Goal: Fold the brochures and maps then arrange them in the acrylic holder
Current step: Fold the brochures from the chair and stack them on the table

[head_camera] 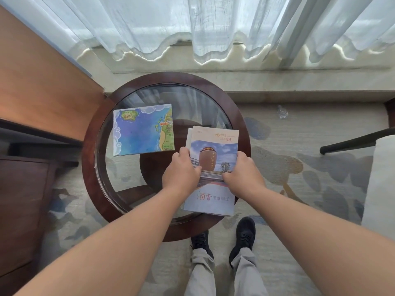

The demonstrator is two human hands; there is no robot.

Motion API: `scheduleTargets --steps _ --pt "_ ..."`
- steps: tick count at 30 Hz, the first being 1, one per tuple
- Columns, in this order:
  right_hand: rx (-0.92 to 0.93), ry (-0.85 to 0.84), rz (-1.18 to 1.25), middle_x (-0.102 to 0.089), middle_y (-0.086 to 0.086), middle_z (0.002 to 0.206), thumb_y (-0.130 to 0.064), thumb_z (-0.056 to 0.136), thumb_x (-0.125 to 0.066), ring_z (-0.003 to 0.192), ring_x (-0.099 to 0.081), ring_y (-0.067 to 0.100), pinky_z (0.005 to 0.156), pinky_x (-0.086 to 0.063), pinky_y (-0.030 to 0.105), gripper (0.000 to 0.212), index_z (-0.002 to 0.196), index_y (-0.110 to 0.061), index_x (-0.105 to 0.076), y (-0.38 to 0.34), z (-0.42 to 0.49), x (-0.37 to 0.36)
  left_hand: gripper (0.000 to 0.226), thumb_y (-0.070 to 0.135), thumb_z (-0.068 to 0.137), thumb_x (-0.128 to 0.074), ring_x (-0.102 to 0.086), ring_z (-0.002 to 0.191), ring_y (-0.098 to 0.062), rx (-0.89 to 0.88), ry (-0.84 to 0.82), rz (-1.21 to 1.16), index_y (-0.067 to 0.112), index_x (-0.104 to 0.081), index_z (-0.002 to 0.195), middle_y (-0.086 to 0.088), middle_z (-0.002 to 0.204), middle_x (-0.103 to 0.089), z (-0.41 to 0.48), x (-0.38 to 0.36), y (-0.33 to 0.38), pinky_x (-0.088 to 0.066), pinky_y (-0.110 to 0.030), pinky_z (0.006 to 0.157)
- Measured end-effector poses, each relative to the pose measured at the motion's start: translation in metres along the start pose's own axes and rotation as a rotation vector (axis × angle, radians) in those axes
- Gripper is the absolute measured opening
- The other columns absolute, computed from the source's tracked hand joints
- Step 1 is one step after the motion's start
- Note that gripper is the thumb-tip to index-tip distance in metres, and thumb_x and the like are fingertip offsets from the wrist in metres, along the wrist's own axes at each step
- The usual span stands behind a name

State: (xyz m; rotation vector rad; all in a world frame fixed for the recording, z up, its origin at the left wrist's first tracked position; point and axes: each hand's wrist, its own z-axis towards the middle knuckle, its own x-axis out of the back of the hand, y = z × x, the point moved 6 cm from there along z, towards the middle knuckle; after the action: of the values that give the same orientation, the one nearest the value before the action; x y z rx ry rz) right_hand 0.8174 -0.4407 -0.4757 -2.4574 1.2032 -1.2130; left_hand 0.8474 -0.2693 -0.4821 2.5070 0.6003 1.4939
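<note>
A brochure with a large brown jar on its cover is gripped at its two long sides by both hands, the left hand curled round the left edge and the right hand round the right, at the near right edge of the round glass tabletop, which it overhangs. Further sheet edges are seen beneath its far left corner. A blue illustrated map, seemingly already folded to a compact rectangle, is laid flat toward the left edge, apart from the hands. No acrylic holder is shown, so the arranging is judged wholly undone, and the brochure's folding is judged to be in hand.
</note>
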Motion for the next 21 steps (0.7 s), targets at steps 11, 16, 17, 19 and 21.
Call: scheduleTargets --steps 11,16,17,19,21 --pt "0.047 0.007 0.003 -0.054 0.007 0.111 -0.014 0.085 -0.06 0.091 -0.056 0.026 0.069 -0.045 0.034 0.037 0.119 -0.017 -0.046 0.004 0.001 0.0 0.035 0.035 0.089 -0.064 -0.052 0.081 -0.022 -0.005 0.024 0.01 0.021 -0.039 0.108 -0.002 0.102 -0.048 0.002 0.0 0.0 -0.043 -0.035 0.063" --pt "0.052 0.028 -0.002 -0.05 0.008 0.118 -0.015 0.084 -0.063 0.093 -0.055 0.026 0.072 -0.047 0.036 0.045 0.124 -0.018 -0.042 0.005 0.003 0.003 0.043 0.036 0.088 -0.064 -0.053 0.095 -0.026 -0.012 0.025 0.046 0.02 -0.039 0.119 -0.006 0.113 -0.047 -0.001 0.001 0.003 -0.043 -0.036 0.069" --pt "0.07 0.049 -0.043 -0.045 0.008 0.124 -0.017 0.083 -0.065 0.098 -0.054 0.027 0.074 -0.047 0.037 0.056 0.132 -0.018 -0.037 0.003 0.003 0.007 0.051 0.036 0.087 -0.064 -0.05 0.104 -0.027 -0.033 0.058 0.086 0.019 -0.037 0.127 -0.007 0.118 -0.046 -0.001 0.003 0.005 -0.043 -0.038 0.077" --pt "0.175 0.098 -0.245 -0.029 0.007 0.143 -0.024 0.08 -0.071 0.122 -0.042 0.029 0.089 -0.044 0.039 0.087 0.149 -0.02 -0.017 -0.006 0.006 0.014 0.063 0.037 0.085 -0.062 -0.041 0.117 -0.028 -0.145 0.162 0.169 0.017 -0.033 0.139 -0.008 0.128 -0.042 -0.001 0.007 0.017 -0.039 -0.04 0.092" --pt "0.332 0.11 -0.485 -0.01 0.005 0.157 -0.033 0.079 -0.074 0.142 -0.019 0.029 0.108 -0.034 0.04 0.102 0.153 -0.02 -0.005 -0.017 0.01 0.015 0.067 0.038 0.087 -0.057 -0.032 0.131 -0.029 -0.29 0.198 0.193 0.015 -0.031 0.144 -0.009 0.141 -0.037 0.003 0.004 0.038 -0.03 -0.042 0.106"
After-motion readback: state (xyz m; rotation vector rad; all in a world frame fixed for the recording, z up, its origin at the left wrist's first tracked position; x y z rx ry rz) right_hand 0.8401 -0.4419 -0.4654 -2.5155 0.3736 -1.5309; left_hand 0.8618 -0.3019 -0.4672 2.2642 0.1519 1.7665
